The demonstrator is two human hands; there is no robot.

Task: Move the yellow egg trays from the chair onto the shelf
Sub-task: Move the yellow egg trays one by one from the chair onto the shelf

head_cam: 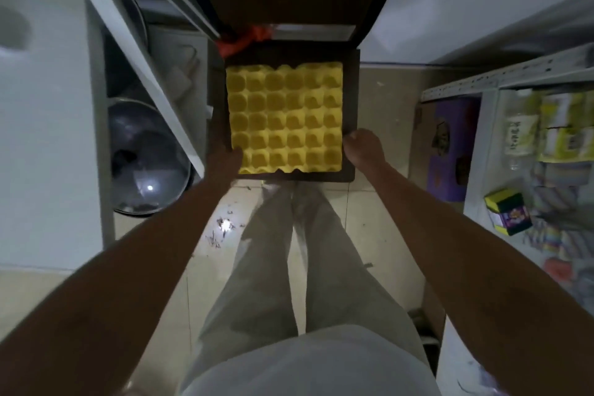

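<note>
- While I look down, the chair (351,112) carries the trays (284,117) on its seat.
- My left hand (225,159) touches the trays' near-left corner; grip hidden.
- My right hand (363,146), curled, presses their right edge.

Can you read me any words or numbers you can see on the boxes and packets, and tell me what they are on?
No text here is clear enough to read.
Yellow and white packets on the right shelf: dark printing shows, too blurred to read.
Small yellow, black and purple box: a printed design, too small and blurred to read.
Purple box on the floor: pictures only, no legible words.
Yellow egg trays on the chair: no writing visible.
</note>
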